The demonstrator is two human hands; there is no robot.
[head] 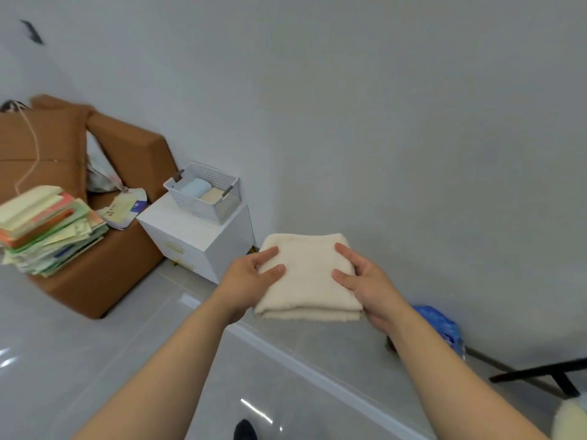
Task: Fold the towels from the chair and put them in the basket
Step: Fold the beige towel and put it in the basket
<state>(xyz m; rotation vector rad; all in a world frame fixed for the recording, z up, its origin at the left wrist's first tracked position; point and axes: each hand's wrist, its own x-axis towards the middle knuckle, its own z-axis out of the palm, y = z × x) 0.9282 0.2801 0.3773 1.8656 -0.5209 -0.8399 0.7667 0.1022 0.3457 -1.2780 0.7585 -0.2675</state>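
While the left hand (251,274) and right hand (365,281) hold a folded cream towel (308,281) in mid-air, fingers (270,252) curled round its side edges, carrying seems under way; next it likely goes left into the white basket (219,211) on the cabinet (197,239).

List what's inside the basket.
Inside the basket: a blue towel and a beige towel, side by side. Anything under them is hidden by the towels and the basket wall.
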